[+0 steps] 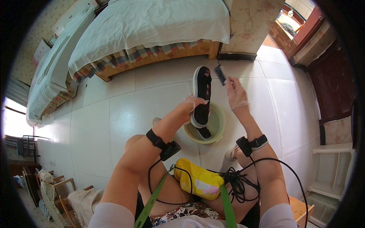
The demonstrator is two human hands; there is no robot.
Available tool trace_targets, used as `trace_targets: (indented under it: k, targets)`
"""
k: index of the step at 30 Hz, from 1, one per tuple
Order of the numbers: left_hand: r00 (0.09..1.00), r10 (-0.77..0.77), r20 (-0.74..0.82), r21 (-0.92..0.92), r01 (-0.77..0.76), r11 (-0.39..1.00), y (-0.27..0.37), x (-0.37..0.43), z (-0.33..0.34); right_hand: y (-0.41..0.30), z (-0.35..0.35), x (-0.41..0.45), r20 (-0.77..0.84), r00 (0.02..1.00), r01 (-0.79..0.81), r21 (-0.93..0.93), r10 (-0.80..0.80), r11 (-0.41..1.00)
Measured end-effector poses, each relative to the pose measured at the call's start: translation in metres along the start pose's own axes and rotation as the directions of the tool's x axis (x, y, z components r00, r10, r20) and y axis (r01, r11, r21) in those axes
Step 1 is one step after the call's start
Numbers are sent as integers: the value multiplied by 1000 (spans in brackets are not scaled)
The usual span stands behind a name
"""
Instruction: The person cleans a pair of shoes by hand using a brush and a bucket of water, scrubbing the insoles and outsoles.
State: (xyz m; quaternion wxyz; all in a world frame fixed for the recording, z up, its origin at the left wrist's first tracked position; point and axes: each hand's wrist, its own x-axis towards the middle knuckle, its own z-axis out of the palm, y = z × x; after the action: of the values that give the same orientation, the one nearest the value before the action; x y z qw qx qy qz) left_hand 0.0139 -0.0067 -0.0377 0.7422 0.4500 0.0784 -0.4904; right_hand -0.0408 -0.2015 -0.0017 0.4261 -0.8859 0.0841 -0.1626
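Note:
My left hand (195, 103), in a clear plastic glove, grips a black cloth shoe (203, 85) with a white sole edge and small embroidered patterns. The shoe is held above a pale yellow-green basin (221, 125) on the floor, its toe pointing away from me. Inside the basin lies a second black shoe (204, 132), partly hidden by the first. My right hand (237, 92), also gloved, holds a small dark-bristled brush (219, 75) to the right of the shoe, apart from it. The brush's handle is mostly covered by my fingers.
A bed (159, 25) with a white sheet and wooden frame stands ahead, beside a wall corner (245, 28). White shelving (332, 168) is at the right. A yellow pouch (196, 179) and black cables (236, 182) rest on my lap. Wooden chairs (64, 183) stand at lower left.

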Motion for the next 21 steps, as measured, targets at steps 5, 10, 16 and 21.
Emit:
trace_targets:
  k: [5,10,16,21]
  targets:
    - [1000,-9,-7,113,9,994,10,-17,9,-19,7,-20,249,909,366,-94,-334,926]
    - [994,-20,107,293,-12,956,26,-36,29,-16,-1,-7,139,965,247,-219,-221,944]
    - [964,-12,265,344,-83,935,29,-31,26,-21,-8,-5,11,983,177,-277,-181,944]
    - [972,-30,235,389,-66,919,25,-33,33,-20,-14,-1,2,999,40,-350,-42,936]
